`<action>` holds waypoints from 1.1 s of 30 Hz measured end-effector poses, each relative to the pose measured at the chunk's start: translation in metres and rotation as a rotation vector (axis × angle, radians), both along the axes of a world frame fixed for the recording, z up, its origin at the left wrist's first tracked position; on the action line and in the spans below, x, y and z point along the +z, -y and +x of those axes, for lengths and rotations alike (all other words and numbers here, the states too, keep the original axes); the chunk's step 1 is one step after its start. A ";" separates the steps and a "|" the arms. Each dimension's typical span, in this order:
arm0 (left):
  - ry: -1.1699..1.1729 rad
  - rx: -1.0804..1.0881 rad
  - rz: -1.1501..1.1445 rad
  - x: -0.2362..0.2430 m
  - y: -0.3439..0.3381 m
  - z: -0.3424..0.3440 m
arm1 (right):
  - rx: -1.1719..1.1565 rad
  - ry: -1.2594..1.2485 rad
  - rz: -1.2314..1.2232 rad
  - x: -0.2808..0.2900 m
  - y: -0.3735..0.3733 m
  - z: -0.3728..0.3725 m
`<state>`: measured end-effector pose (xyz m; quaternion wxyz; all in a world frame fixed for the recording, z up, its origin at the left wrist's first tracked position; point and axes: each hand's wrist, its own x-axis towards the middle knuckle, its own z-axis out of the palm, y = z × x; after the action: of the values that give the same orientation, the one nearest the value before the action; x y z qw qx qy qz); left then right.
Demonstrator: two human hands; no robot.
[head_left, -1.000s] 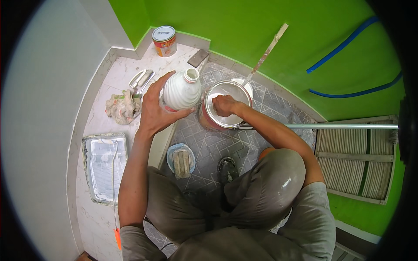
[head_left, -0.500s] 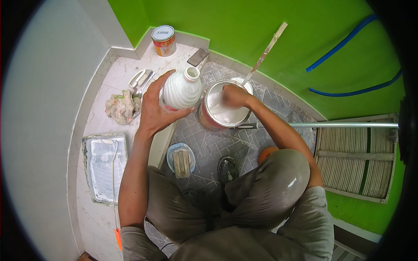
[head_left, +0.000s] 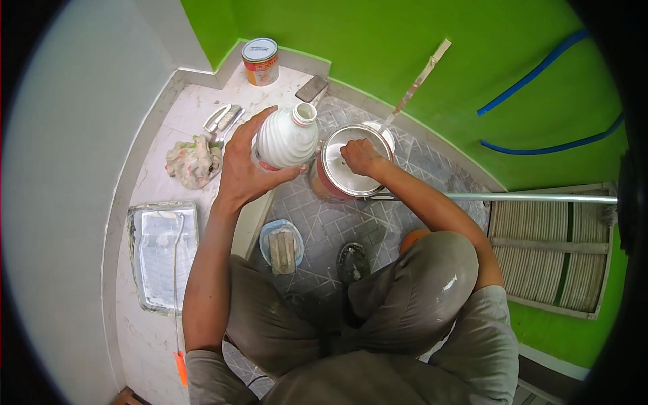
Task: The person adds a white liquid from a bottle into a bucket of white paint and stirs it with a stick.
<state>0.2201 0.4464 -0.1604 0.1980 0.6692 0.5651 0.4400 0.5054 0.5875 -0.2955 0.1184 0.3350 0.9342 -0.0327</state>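
Observation:
A white ribbed plastic bottle (head_left: 286, 140) with an uncapped mouth is held in my left hand (head_left: 239, 158), fingers wrapped round its side. It stands just left of a large paint can (head_left: 320, 181) with a metal rim on the tiled floor. Over the can's round opening, my right hand (head_left: 363, 156) is closed in a fist with the knuckles up. Whatever it may grip is hidden beneath the fingers. Pale, whitish contents show inside the can around that hand.
On the ledge at left are a paint tray (head_left: 164, 260), a crumpled rag (head_left: 192, 164), a brush (head_left: 229, 116) and a smaller paint can (head_left: 260, 62). A blue bowl (head_left: 266, 254) sits near my feet. A metal pole (head_left: 526, 197) crosses at right; a stained wooden stick (head_left: 422, 75) leans behind the can.
My right hand, blurred by motion before, now shows sharply over the can, at slightly different place and angle. My left hand keeps its hold on the bottle. The whole view has shifted slightly.

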 end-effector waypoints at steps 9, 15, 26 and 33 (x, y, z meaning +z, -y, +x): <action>-0.010 0.004 0.004 -0.002 -0.001 0.001 | 0.110 -0.005 0.017 -0.023 -0.003 0.007; -0.014 0.000 0.013 -0.004 -0.003 0.001 | 0.084 -0.047 -0.011 -0.028 -0.002 0.004; -0.028 0.009 -0.018 -0.003 -0.003 0.002 | -0.046 -0.091 -0.087 -0.023 -0.002 0.004; -0.022 0.007 -0.031 -0.005 -0.003 0.000 | -0.102 -0.070 -0.120 -0.021 -0.001 -0.004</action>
<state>0.2205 0.4498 -0.1655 0.2003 0.6689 0.5764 0.4245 0.5016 0.5887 -0.3162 0.1036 0.3730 0.9159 -0.1062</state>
